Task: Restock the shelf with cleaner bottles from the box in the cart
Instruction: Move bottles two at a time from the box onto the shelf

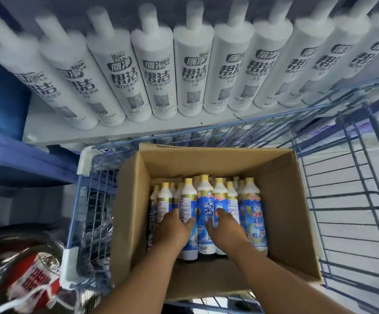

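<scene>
Two hands in box | left hand, right hand fingers grasping cleaner bottles

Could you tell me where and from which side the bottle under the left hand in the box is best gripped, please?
Grip the bottle round its upper body, just below the yellow cap, coming from above. It stands upright, packed tight against its neighbours in the box, so only the top is free. The left hand already lies on its body.

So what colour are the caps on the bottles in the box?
Pale yellow caps on the bottles in the box; clearest in the head view.
</scene>
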